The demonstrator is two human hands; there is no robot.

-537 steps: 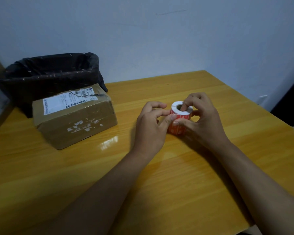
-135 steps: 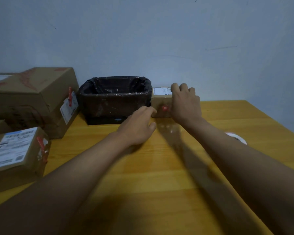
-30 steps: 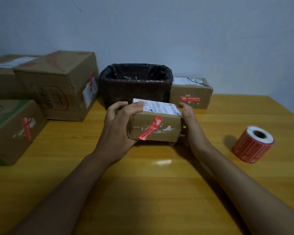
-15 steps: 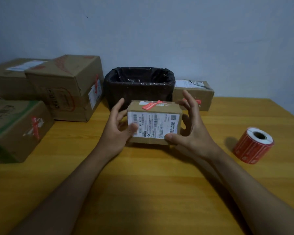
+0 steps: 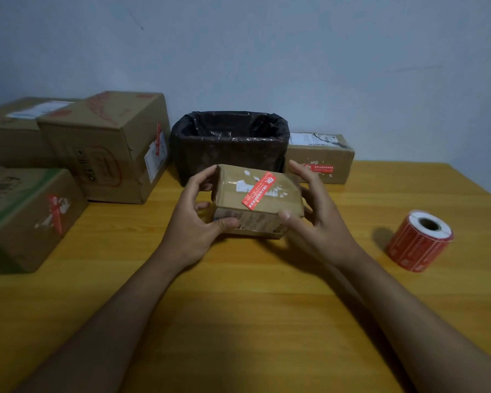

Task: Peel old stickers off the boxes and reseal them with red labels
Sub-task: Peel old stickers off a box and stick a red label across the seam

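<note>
Yellow-brown wooden worktop (image 5: 267, 307) carries everything within reach: big brown cardboard cartons (image 5: 102, 146) stacked at the left, a black-lined rectangular bin (image 5: 230, 146) at the back, likely for peeled scraps, and a red roll of labels (image 5: 418, 241) lying well to the right. At centre, the small brown cardboard box (image 5: 257, 199) sits tilted, its diagonal red label (image 5: 260, 190) facing up for inspection. The left hand (image 5: 194, 222) and right hand (image 5: 315, 219) clamp its opposite ends, thumbs on the near face, fingers curled behind.
</note>
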